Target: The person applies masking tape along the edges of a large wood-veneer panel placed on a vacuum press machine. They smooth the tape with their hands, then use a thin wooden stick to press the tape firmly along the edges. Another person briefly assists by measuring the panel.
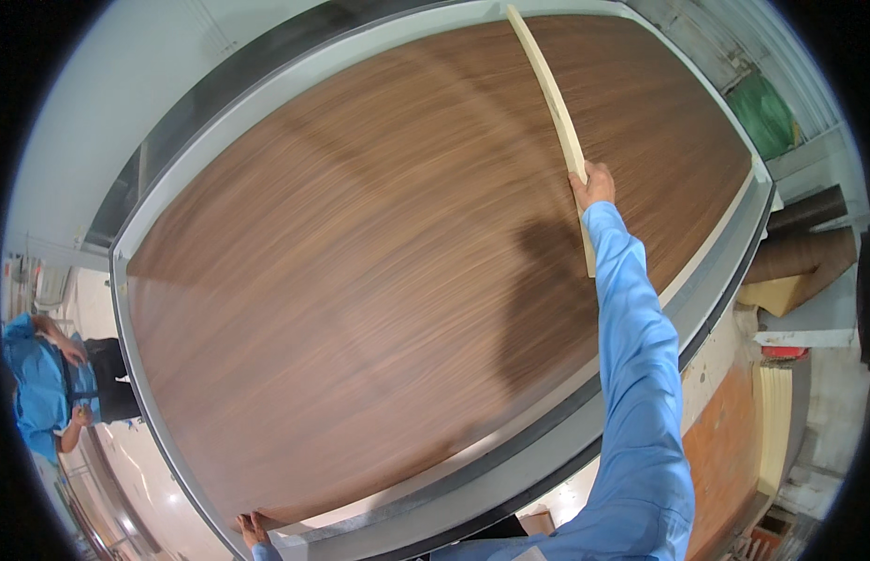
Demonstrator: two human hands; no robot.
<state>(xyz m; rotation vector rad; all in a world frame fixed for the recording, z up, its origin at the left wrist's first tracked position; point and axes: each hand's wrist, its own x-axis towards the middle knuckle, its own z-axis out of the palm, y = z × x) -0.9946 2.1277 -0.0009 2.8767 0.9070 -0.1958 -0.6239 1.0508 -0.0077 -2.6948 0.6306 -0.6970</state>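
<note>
A large sheet with a brown wood-grain pattern (360, 262) lies across a wide bed with a light grey rim. My right hand (594, 184) is closed around a long, pale wooden strip (550, 93), not far from its near end. The strip lies over the right part of the sheet and reaches the far rim. At the lower left, my left hand (253, 530) rests at the sheet's near left corner, its visible fingers apart; the rest of that hand is partly cut off by the lower edge.
A person in a blue shirt (51, 383) stands beyond the bed's left end. Brown rolls (800, 257) and a stack of pale boards (774, 421) are to the right, near an orange-brown board (720, 458). Something green (762, 114) stands at the far right.
</note>
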